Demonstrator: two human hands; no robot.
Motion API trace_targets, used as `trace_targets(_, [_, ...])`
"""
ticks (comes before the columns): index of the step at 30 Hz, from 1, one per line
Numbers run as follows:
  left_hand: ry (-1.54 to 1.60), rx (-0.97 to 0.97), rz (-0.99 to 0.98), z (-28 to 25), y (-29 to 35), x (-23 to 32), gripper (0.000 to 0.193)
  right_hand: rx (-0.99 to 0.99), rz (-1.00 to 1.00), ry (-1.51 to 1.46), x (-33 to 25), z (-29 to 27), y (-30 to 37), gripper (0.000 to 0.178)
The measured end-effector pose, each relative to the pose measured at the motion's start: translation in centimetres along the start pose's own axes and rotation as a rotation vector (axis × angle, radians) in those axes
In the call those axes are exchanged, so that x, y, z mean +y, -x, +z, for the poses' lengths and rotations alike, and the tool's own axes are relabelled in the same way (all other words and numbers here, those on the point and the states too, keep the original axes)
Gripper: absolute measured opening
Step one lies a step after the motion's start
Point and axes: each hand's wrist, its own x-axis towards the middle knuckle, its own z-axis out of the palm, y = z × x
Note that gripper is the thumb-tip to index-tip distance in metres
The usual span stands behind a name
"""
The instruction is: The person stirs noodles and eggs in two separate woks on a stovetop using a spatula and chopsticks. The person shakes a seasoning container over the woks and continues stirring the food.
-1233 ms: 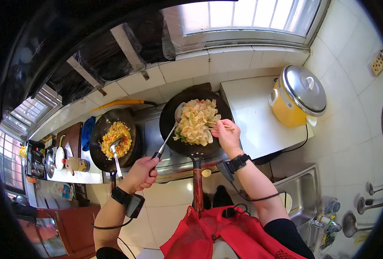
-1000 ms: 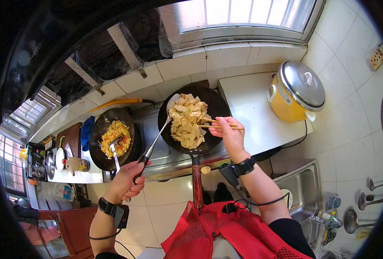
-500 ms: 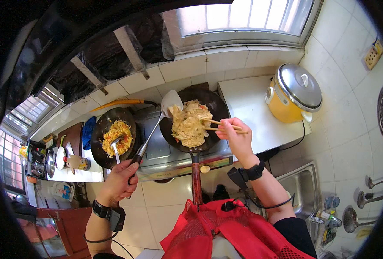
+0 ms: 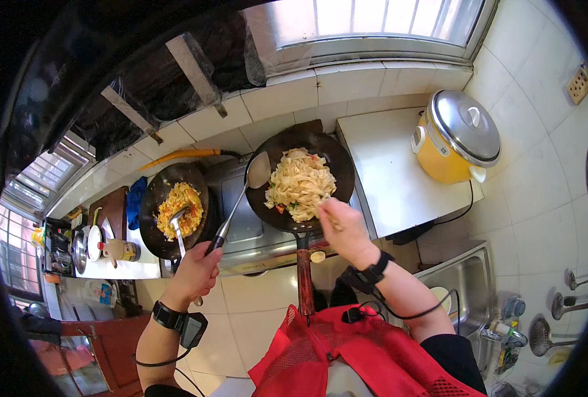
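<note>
My left hand [image 4: 196, 272] grips the dark handle of a wok spatula [image 4: 259, 169]. The blade of the spatula rests at the left rim of a dark wok [image 4: 340, 159]. Broad pale noodles [image 4: 300, 184], with bits of red and green, are heaped in that wok. My right hand [image 4: 347, 231] is closed around chopsticks, largely hidden by the fingers, at the near right side of the noodles. A second wok [image 4: 153, 228], left of the first, holds scrambled egg with tomato [image 4: 180, 204] and a metal spoon [image 4: 177, 225].
On the white counter at right stands a yellow rice cooker [image 4: 449, 145] with a metal lid. A steel sink [image 4: 469, 291] lies below it. The right wok's wooden handle [image 4: 305, 278] points toward me. A sauce bottle [image 4: 120, 250] and cutting board [image 4: 112, 212] are at far left.
My right hand has moved down and left, with the chopsticks drawn in over the noodles. The spatula has shifted left to the wok's rim, and the noodles lie looser.
</note>
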Motion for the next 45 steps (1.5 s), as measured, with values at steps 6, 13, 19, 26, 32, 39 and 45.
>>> trace_targets(6, [-0.013, -0.094, -0.090, 1.6, -2.1, -0.4, 0.014, 0.209, 0.178, 0.055, 2.1, 1.7, 0.1, 0.007])
trace_targets(13, [0.283, -0.245, -0.146, 0.4, 0.4, 0.6, 0.023, 0.236, 0.581, -0.743, 1.6, 2.4, -3.0, 0.014])
trace_targets(19, [0.291, -0.187, -0.060, -0.2, 4.0, 1.8, 0.024, 0.174, 0.482, -0.770, -2.3, -1.5, -4.6, 0.015])
trace_targets(26, [0.179, -0.053, 0.057, 0.9, 5.9, 2.5, 0.019, 0.159, 0.202, -0.419, -2.1, -3.5, -5.6, 0.010])
trace_targets(32, [0.012, 0.008, 0.080, 1.7, 5.1, 1.8, 0.013, 0.066, 0.172, -0.295, -0.1, -3.7, -4.2, 0.011])
trace_targets(39, [0.051, -0.078, 0.063, -1.1, 4.2, 1.2, 0.015, 0.259, 0.408, -0.496, -5.4, -4.9, -0.9, 0.014])
trace_targets(45, [0.137, -0.217, 0.050, -2.5, 3.7, 1.6, 0.029, 0.588, -0.093, 0.143, -6.2, -5.1, 6.0, 0.011])
